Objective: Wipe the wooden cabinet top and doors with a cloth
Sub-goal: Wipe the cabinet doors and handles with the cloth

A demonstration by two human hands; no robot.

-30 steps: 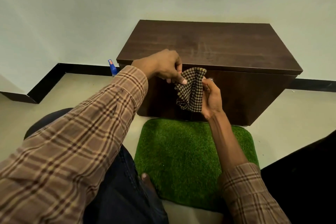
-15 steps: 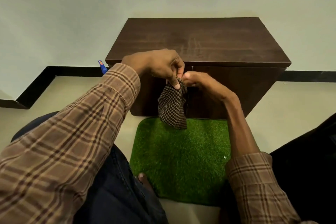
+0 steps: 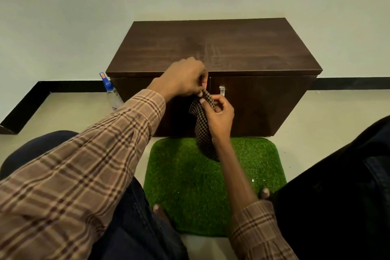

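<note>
Two hands meet on the checked cloth in front of the cabinet, just below the front edge of its top and beside the handle of the right door. Your left hand pinches the cloth's upper corner with its fingers closed tight, and your right hand has its fingers curled shut around the bunched fabric lower down. The rest hangs limp toward the green mat. Expect it to be light, soft and floppy, with nothing to break; it will fold wherever you let it. Gather it into a flat pad in one palm so a broad face, not a loose tail, meets the wood
</note>
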